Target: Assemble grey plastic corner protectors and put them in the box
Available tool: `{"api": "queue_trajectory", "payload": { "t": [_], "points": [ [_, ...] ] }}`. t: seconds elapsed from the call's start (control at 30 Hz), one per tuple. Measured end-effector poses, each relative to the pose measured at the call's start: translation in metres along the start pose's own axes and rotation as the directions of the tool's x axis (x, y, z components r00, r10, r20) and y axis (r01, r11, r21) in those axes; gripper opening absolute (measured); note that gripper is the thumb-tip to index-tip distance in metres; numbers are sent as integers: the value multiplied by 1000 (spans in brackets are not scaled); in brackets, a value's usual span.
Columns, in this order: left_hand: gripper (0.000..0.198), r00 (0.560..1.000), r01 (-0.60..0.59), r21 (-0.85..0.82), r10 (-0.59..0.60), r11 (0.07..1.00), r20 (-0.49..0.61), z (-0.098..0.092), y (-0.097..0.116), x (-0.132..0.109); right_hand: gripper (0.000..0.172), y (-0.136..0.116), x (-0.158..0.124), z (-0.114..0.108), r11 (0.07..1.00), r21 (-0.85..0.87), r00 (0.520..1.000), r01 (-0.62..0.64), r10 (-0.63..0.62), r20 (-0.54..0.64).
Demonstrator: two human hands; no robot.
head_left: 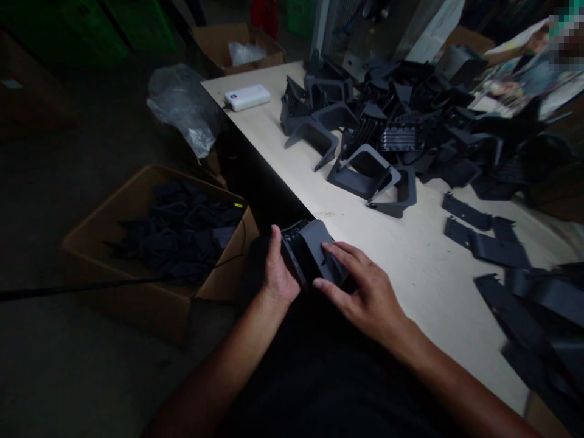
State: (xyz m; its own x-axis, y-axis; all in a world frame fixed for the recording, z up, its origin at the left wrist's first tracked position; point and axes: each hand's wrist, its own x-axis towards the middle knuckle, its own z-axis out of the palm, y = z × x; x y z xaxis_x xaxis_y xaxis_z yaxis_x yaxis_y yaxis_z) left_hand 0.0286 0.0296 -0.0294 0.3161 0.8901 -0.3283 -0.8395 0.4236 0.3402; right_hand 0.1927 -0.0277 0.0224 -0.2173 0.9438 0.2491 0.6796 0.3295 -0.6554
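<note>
A dark grey plastic part (306, 248) sits between both hands at the near edge of the pale table (410, 261). My left hand (276, 271) grips its left side, thumb up along the edge. My right hand (360, 291) lies over its right side, fingers curved and pressing on its top face. A black grille-like piece seems fitted into the part's left face. Both forearms reach in from the bottom of the view.
A big heap of the same grey plastic parts (387, 128) fills the table's far side. Flat dark strips (483, 234) lie at the right. A white power bank (247, 97) rests far left. On the floor stands a cardboard box (137, 286) of dark parts.
</note>
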Motion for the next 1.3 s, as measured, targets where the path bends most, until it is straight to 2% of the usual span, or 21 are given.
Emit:
{"api": "queue_trajectory", "payload": {
  "t": [0.1, 0.23, 0.5, 0.67, 1.03, 1.1, 1.17, 1.23, 1.3],
  "points": [
    [79, 1000, -15, 63, 16, 998, -12, 4, 1, 2, 60, -1, 1, 18, 1000, -10, 1000, -9, 9, -6],
    [79, 999, 3, 88, 1, 996, -51, 2, 0, 5, 60, 0, 3, 28, 1000, -16, 1000, -6, 6, -17],
    [77, 997, -10, 93, 17, 996, -76, 5, -1, 2, 57, 2, 9, 31, 1000, 18, 998, 4, -3, -63],
    [78, 996, 4, 99, 6, 995, -94, 6, 2, 5, 55, 0, 10, 34, 1000, 24, 999, 4, -2, -54],
    [76, 990, -57, 196, 81, 979, -117, 8, 3, 3, 58, -4, 10, 38, 1000, -25, 1000, -5, 5, -9],
    [75, 991, -53, 210, 77, 976, -106, 14, 8, -3, 58, -5, 13, 36, 999, 50, 1000, 9, -8, -25],
    [72, 993, -45, 198, 66, 979, -98, 21, 12, -8, 55, -2, 20, 34, 979, 205, 998, -5, 19, -64],
    [66, 990, -72, 155, 90, 985, -107, 24, 14, -8, 50, 1, 36, 34, 905, 417, 986, -82, 135, -100],
    [64, 991, -79, 102, 90, 992, -102, 23, 15, -2, 46, 3, 56, 35, 790, 591, 961, -160, 262, -90]
  ]
}}
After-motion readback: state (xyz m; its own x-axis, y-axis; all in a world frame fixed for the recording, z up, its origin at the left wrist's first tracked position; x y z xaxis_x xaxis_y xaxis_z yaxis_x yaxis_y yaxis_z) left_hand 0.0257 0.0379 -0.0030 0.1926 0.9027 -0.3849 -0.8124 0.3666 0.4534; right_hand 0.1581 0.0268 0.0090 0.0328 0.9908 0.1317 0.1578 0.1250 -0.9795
